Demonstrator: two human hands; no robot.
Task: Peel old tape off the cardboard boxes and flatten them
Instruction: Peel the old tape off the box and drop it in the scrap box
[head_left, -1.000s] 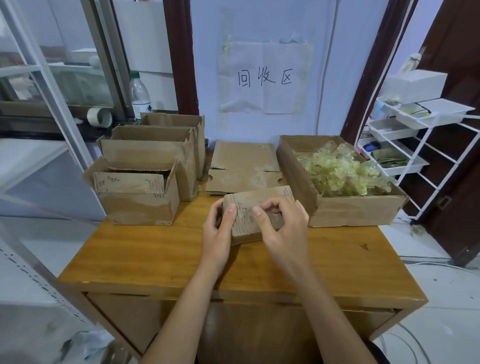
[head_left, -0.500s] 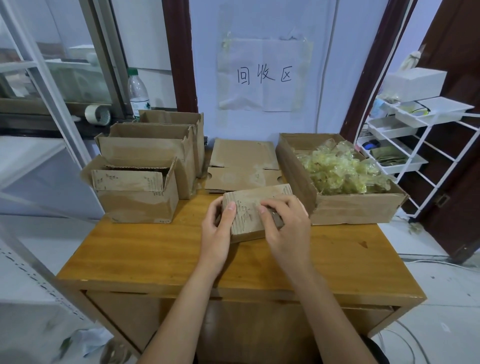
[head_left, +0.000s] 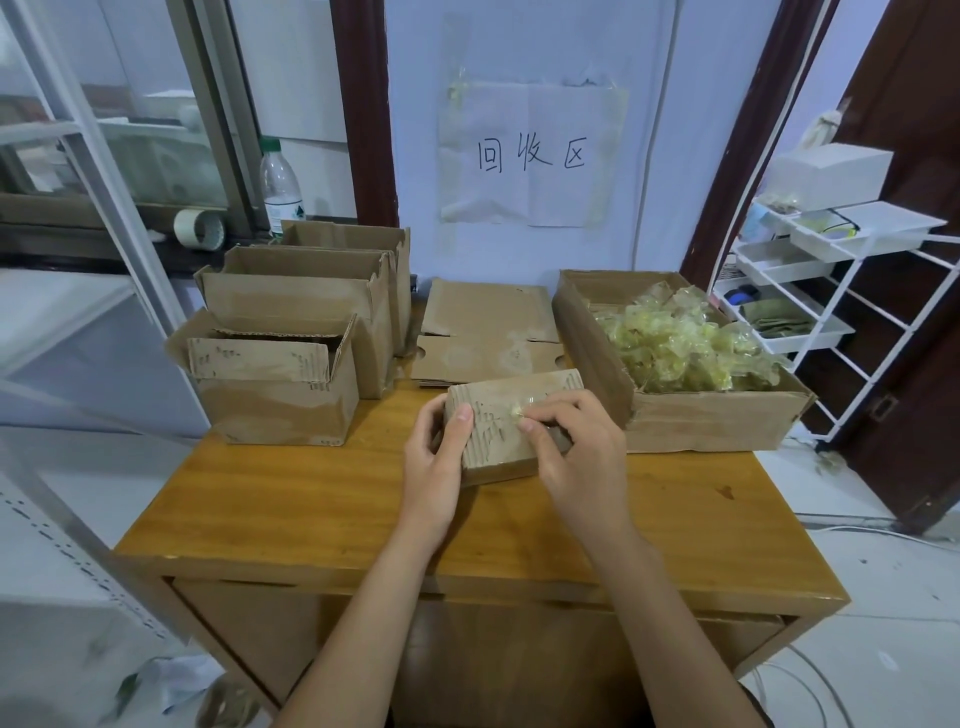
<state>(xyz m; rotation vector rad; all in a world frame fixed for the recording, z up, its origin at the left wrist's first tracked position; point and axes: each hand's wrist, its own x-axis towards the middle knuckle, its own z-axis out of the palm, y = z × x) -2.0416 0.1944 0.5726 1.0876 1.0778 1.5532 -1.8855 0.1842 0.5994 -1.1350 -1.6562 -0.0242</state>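
Now left hand gripping small box, right hand pinching tape.

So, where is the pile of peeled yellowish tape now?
In the head view, the crumpled yellowish transparent tape pile lies inside the wide, shallow brown cardboard box on the right side of the wooden table, just right of the flattened cardboard sheets.
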